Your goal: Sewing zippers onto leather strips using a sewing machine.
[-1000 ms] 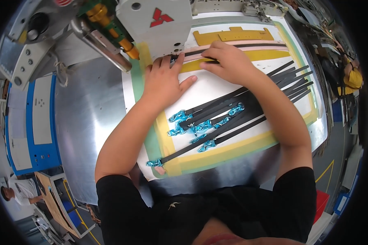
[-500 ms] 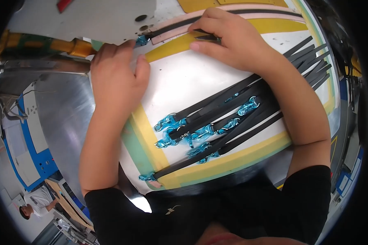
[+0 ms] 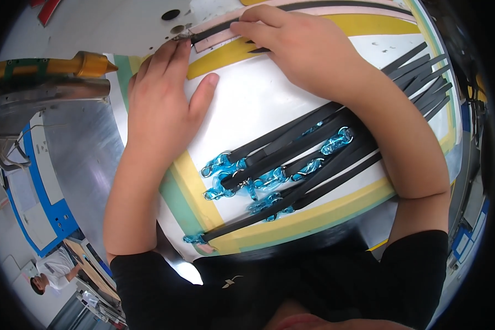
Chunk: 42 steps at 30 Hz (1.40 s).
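Note:
A long black strap point(image 3: 313, 6) lies along a pink strip point(image 3: 206, 44) at the far side of the white board point(image 3: 231, 104). My left hand point(image 3: 165, 104) rests palm down, its fingers stretched to the strap's left end and the thumb spread away. My right hand point(image 3: 302, 52) reaches over the yellow strip point(image 3: 363, 25), its index finger touching the strap. Tucked under that hand is a dark pointed tool point(image 3: 259, 50), probably tweezers; only its tips show. Nearer me lie several black straps point(image 3: 313, 146) with metal clasps in blue film point(image 3: 272, 179).
Yellow and green tape point(image 3: 195, 192) borders the board. At left, a yellow-and-green tool with a conical tip point(image 3: 88, 65) lies above a metal cylinder point(image 3: 55, 91). A red object point(image 3: 48, 11) is at the far left. A person in a white shirt point(image 3: 58, 269) is at lower left.
My right hand has shifted left along the strap, index finger now extended onto it. My left fingers now cover the blue-wrapped strap end, and the left thumb has spread to the right.

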Each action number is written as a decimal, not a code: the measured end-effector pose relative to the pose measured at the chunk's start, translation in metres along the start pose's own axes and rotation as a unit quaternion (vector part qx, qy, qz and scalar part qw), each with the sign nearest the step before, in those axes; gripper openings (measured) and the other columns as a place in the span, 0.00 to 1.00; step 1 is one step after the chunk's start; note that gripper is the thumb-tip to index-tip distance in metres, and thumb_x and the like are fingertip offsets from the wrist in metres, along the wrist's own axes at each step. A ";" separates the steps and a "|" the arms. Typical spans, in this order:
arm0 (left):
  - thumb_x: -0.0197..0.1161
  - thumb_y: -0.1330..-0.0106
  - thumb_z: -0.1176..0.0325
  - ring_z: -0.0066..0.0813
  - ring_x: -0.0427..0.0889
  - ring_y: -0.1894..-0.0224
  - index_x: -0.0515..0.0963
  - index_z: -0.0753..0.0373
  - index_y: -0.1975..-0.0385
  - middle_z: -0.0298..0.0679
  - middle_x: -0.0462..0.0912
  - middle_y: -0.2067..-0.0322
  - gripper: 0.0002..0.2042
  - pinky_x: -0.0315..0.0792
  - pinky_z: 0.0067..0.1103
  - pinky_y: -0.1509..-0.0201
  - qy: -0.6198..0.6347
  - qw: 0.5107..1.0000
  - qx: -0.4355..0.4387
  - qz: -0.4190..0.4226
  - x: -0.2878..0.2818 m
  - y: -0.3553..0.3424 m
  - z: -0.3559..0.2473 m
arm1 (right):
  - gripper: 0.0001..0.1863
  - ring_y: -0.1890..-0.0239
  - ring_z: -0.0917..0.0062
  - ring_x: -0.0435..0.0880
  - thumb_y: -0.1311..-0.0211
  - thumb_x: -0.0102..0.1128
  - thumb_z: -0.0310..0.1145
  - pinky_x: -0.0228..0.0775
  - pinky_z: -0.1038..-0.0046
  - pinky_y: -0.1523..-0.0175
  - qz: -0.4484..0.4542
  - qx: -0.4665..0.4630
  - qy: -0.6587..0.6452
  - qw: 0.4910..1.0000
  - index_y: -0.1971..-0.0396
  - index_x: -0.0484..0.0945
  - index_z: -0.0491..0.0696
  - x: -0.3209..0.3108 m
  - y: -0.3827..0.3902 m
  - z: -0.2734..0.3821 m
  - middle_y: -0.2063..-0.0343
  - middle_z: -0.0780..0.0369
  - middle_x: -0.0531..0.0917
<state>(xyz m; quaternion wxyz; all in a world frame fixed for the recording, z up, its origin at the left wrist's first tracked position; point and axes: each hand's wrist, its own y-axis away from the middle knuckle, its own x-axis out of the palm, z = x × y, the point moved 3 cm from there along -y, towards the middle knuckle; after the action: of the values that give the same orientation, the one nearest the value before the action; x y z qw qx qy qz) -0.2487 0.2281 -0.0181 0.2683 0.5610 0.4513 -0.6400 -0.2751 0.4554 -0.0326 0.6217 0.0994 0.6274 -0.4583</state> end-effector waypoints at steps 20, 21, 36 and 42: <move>0.64 0.29 0.52 0.52 0.75 0.34 0.75 0.69 0.35 0.51 0.78 0.37 0.30 0.67 0.42 0.30 -0.019 1.000 -0.001 0.007 0.002 0.000 -0.001 | 0.22 0.46 0.61 0.86 0.28 0.50 0.29 0.79 0.64 0.43 0.210 0.073 0.005 0.975 0.36 0.77 0.46 -0.021 -0.019 0.008 0.38 0.55 0.78; 0.64 0.29 0.52 0.52 0.75 0.34 0.75 0.69 0.35 0.51 0.77 0.37 0.30 0.67 0.42 0.30 -0.023 1.000 -0.002 0.007 0.002 0.000 -0.001 | 0.22 0.46 0.61 0.86 0.28 0.49 0.30 0.79 0.64 0.43 0.220 0.083 0.004 0.972 0.36 0.77 0.46 -0.021 -0.019 0.008 0.38 0.55 0.78; 0.62 0.26 0.53 0.56 0.75 0.34 0.74 0.70 0.34 0.55 0.77 0.36 0.29 0.67 0.39 0.28 -0.008 1.000 -0.012 0.012 0.000 -0.001 -0.004 | 0.18 0.48 0.64 0.87 0.31 0.57 0.27 0.81 0.63 0.45 0.025 0.033 0.042 0.998 0.43 0.83 0.52 -0.002 -0.001 0.003 0.43 0.62 0.83; 0.63 0.27 0.53 0.55 0.75 0.35 0.74 0.70 0.34 0.54 0.77 0.35 0.30 0.67 0.40 0.28 -0.010 1.000 -0.022 0.017 -0.003 -0.002 -0.006 | 0.20 0.47 0.64 0.87 0.31 0.57 0.28 0.80 0.62 0.45 0.048 0.026 0.037 0.998 0.40 0.82 0.52 -0.004 -0.005 0.003 0.42 0.62 0.82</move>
<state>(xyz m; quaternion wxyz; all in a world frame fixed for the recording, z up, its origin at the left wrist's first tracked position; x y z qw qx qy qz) -0.2464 0.2338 -0.0149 0.2961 0.5560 0.4531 -0.6308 -0.2758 0.4523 -0.0267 0.6166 0.1618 0.6323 -0.4403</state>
